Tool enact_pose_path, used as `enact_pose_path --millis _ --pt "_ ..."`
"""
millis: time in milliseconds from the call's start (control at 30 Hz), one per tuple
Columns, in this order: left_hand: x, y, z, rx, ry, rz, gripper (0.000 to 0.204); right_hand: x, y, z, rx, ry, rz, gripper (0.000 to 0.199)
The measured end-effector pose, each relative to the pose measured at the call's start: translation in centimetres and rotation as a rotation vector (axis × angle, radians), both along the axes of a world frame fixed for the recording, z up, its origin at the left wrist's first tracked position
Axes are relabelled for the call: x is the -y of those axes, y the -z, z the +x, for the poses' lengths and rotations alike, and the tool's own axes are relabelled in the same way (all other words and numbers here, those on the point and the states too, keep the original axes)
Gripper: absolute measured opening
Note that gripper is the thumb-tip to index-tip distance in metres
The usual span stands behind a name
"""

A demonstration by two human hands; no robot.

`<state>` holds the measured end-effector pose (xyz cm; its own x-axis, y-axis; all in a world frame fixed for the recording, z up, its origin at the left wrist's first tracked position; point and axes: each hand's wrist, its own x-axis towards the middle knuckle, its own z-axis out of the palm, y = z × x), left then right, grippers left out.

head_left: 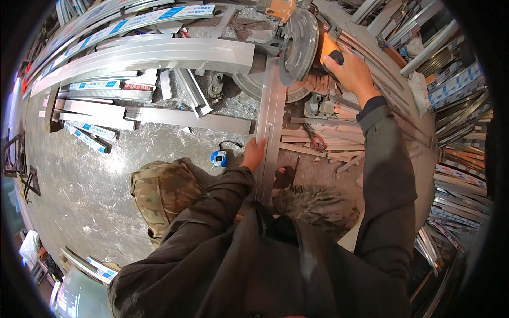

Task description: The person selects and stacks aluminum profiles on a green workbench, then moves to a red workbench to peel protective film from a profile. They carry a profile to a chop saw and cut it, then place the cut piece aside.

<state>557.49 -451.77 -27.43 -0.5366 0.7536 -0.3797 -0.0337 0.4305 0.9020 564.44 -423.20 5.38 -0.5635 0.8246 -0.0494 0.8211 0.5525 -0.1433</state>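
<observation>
My right hand [349, 71] is closed around the orange-and-black handle [330, 49] of a miter saw. The saw's round blade and guard [300, 45] stand over the far end of a long aluminum profile [273, 111]. That profile runs from the saw back toward my body. My left hand [254, 153] grips its left edge, fingers wrapped against the metal. Part of the round saw base [252, 87] shows beneath. On the floor just left of my left hand lies a blue-and-white tape measure [218, 158].
A wide aluminum bar [148, 55] reaches in from the left beside the saw. Cut offcuts [191, 119] and wrapped profiles lie on the floor at left. Red-handled pliers [314, 139] rest on strips at right. Stacked profiles [458, 185] line the right side.
</observation>
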Motion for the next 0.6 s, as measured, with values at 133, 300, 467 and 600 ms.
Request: enact_pose_path --millis 133,300,467,600 --pt "0.0 0.3 -0.3 0.021 0.049 -0.026 0.052 0.9 0.8 0.2 -0.073 -0.039 0.061 0.057" --pt "-0.1 0.2 -0.1 0.066 0.092 -0.032 0.056 1.4 3.3 1.3 -0.115 -0.078 0.146 0.052" --pt "0.0 3.2 0.5 0.009 0.065 -0.046 0.060 1.7 3.7 1.1 -0.158 -0.125 0.169 0.049" --pt "0.1 2.1 0.3 -0.038 0.099 -0.052 0.058 1.7 4.4 1.5 -0.177 -0.140 0.201 0.047"
